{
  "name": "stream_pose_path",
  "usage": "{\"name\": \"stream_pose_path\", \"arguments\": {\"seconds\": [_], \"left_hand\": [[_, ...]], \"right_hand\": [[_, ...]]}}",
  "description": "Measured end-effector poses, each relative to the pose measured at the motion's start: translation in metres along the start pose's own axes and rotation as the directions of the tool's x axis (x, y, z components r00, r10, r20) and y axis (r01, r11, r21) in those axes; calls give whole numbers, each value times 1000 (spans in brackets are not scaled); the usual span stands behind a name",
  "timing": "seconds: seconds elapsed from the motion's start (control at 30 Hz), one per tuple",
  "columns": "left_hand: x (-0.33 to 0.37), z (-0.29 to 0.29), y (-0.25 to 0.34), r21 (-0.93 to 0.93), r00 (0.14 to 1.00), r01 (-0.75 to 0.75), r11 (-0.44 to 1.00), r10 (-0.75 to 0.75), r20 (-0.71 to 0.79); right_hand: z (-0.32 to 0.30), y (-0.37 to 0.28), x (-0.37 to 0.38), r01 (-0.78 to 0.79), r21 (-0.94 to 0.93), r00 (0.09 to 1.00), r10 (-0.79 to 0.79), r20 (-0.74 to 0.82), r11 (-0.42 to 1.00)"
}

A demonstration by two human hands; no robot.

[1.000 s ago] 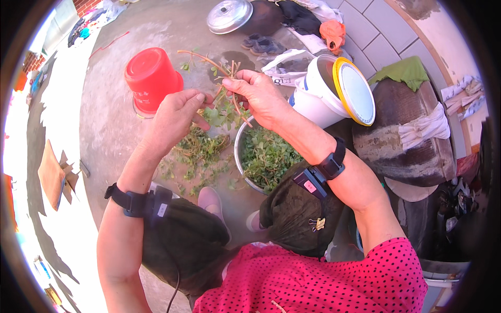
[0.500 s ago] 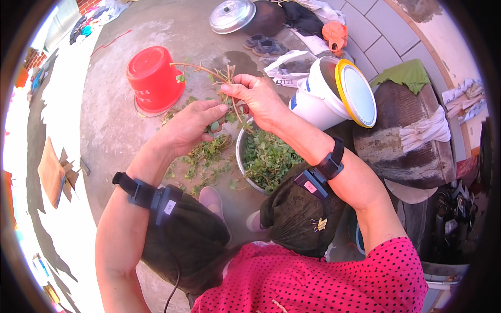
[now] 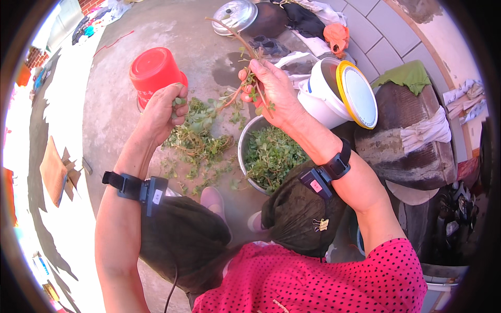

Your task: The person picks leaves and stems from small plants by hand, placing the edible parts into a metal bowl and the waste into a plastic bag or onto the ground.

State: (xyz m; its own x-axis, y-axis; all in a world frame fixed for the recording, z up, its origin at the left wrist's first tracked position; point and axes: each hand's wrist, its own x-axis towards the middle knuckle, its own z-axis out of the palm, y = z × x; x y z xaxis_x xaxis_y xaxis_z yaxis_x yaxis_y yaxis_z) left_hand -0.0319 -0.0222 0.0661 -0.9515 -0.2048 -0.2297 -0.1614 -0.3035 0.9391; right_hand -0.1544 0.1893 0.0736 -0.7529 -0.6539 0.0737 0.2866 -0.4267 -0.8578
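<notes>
Leafy stems [image 3: 254,53] were up ahead of the basin [image 3: 241,148], pinched in right hand [image 3: 276,88]; left hand [image 3: 163,111] curled round leaves [image 3: 179,101]. Likely plucking step; another pull would need firm right pinch. Red bucket [image 3: 155,72] crowded left knuckles; gap between hands gave room.

I see grey floor [image 3: 112,78] beneath the hands, glaring sunlight [image 3: 65,104] well left of the left hand [image 3: 160,108], grey tiles [image 3: 383,26] beyond the right hand [image 3: 275,93].
</notes>
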Motion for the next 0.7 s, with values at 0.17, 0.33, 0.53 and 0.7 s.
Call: {"name": "stream_pose_path", "arguments": {"seconds": [0.17,0.33,0.53,0.7], "left_hand": [[-4,35,1,92,986,-82,992,67,151],[-5,46,-8,-26,877,47,999,-29,480],[-12,59,-8,-147,924,197,969,-134,358],[-9,51,-10,-164,851,296,941,-181,494]], "right_hand": [[-4,-4,2,-269,-2,962,268,55,963],[-3,-1,0,-292,-48,949,296,111,955],[-13,1,4,-276,-41,950,279,142,960],[-8,-1,3,-298,-34,942,300,153,954]]}}
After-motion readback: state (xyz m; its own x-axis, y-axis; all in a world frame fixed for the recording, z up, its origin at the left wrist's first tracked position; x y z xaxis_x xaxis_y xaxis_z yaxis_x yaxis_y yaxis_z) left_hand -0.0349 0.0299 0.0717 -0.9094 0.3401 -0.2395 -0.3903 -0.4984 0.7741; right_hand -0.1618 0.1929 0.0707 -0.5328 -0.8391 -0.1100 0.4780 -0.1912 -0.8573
